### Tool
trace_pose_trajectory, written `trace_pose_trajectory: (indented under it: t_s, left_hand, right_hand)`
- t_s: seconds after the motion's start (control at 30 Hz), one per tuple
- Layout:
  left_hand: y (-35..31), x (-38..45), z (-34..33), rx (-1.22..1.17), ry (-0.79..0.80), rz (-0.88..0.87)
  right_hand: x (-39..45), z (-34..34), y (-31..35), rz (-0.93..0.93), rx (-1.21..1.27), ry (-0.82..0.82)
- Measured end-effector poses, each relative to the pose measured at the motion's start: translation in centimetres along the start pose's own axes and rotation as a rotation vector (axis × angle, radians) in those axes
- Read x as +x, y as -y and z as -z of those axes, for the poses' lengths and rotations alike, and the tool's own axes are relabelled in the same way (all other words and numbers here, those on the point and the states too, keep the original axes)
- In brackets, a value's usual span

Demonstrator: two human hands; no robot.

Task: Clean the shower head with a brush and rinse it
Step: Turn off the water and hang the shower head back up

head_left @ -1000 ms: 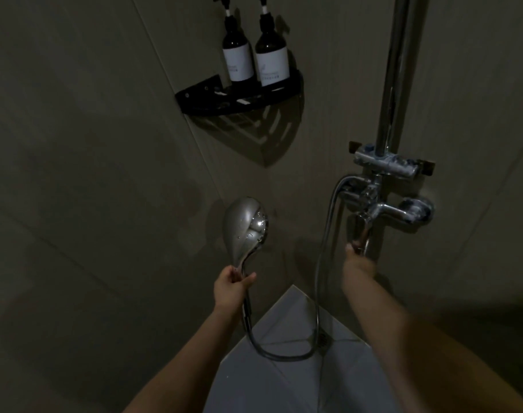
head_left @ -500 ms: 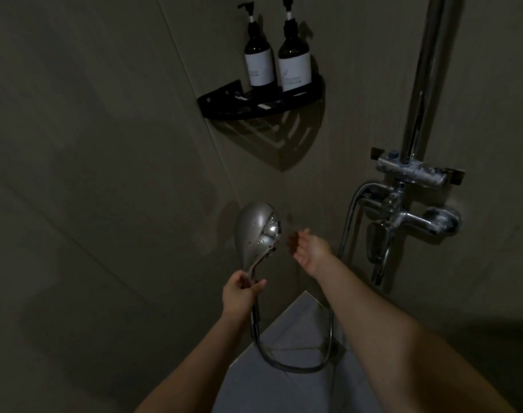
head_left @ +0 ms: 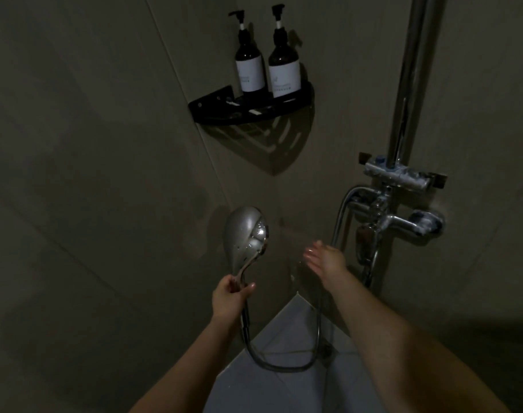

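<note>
A chrome hand shower head (head_left: 244,234) stands upright in the dim shower corner, its wet face turned right. My left hand (head_left: 230,296) grips its handle from below. The metal hose (head_left: 287,366) loops down from the handle and back up to the wall mixer tap (head_left: 394,222). My right hand (head_left: 323,259) hovers open, fingers spread, to the right of the head's face and apart from it, holding nothing. No brush is in view.
A black corner shelf (head_left: 248,110) above carries two dark pump bottles (head_left: 266,70) with white labels. A chrome riser pipe (head_left: 409,84) rises from the mixer on the right wall. Pale floor tiles (head_left: 284,391) lie below between my forearms.
My right hand let go of the tap lever and moved left and up, opening beside the shower head's face. My left hand keeps its hold on the handle.
</note>
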State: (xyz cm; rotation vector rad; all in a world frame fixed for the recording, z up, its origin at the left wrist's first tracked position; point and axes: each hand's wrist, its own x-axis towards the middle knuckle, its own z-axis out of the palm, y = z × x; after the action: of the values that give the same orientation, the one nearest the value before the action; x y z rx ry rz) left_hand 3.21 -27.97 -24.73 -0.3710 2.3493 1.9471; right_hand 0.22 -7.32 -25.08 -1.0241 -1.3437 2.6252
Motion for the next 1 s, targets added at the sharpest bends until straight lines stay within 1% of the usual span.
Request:
trace_pose_trajectory:
  t_s: [0.07,0.1,0.2,0.23,0.3,0.33,0.4,0.47,0.57,0.67,0.73,0.9,1.0]
  left_hand:
    - [0.0,0.2,0.0,0.006,-0.004,-0.012]
    - [0.1,0.3,0.0,0.016,-0.009,-0.019]
    - [0.5,0.7,0.0,0.022,-0.01,-0.01]
    - [0.6,0.8,-0.1,0.021,-0.007,-0.005]
    - [0.8,0.9,-0.2,0.042,-0.025,-0.008]
    - [0.8,1.0,-0.3,0.053,-0.034,-0.015]
    - [0.7,0.8,-0.6,0.057,-0.032,-0.026]
    - [0.6,0.6,-1.1,0.047,-0.021,-0.03]
    - [0.5,0.3,-1.7,0.042,-0.012,-0.051]
    - [0.7,0.3,-2.1,0.047,-0.008,-0.052]
    - [0.9,0.4,-2.2,0.049,-0.011,-0.051]
    - [0.9,0.9,-2.3,0.035,-0.029,-0.039]
    - [0.7,1.3,-2.3,0.023,-0.025,-0.026]
  right_hand:
    - [0.2,2.8,0.4,0.047,-0.052,-0.2]
    - [0.3,3.9,0.5,0.065,-0.104,-0.266]
    - [0.2,5.7,0.9,0.078,-0.288,-0.322]
    - [0.0,6.0,1.1,0.083,-0.396,-0.348]
    - [-0.4,6.7,1.6,0.116,-0.658,-0.472]
    - [-0.7,7.0,2.1,0.156,-0.734,-0.547]
    - [-1.6,7.6,3.2,0.225,-0.765,-0.614]
    - [-2.1,7.9,4.2,0.274,-0.832,-0.597]
    - [-2.4,8.1,5.3,0.327,-1.051,-0.514]
    - [-2.6,8.1,5.6,0.346,-1.196,-0.484]
    - [-2.5,8.2,5.6,0.334,-1.242,-0.471]
    - [-2.1,8.6,5.7,0.31,-1.262,-0.463]
    - [-2.1,8.8,5.6,0.337,-1.368,-0.485]
